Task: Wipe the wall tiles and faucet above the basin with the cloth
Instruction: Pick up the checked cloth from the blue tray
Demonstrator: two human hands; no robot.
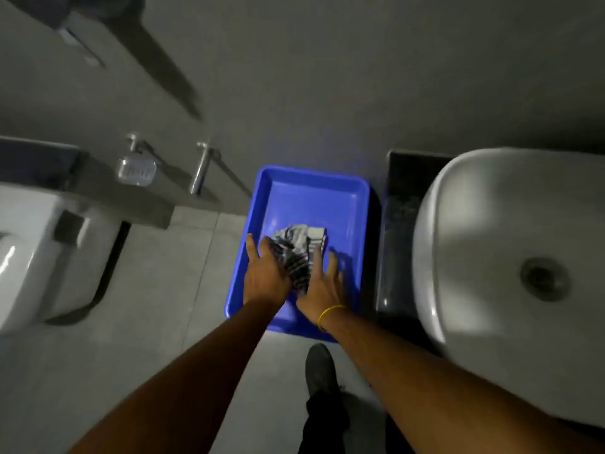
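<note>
A striped grey-and-white cloth (298,245) lies bunched in a blue plastic tray (311,194) on the floor. My left hand (264,273) presses on the cloth's left side, with its fingers spread over the fabric. From the right, my right hand (322,290), which has a yellow band on its wrist, closes against the cloth, and the fabric is pinched between both hands. The white basin (484,224) stands at the right with its drain (543,278) showing. Its faucet is out of view. Grey wall tiles (327,77) fill the top.
A white toilet (29,267) sits at the left below a grey ledge. A metal soap dish (137,170) and a wall tap (201,168) are mounted above it. A black stone counter (396,224) carries the basin. My dark shoe (320,368) stands on the grey floor tiles.
</note>
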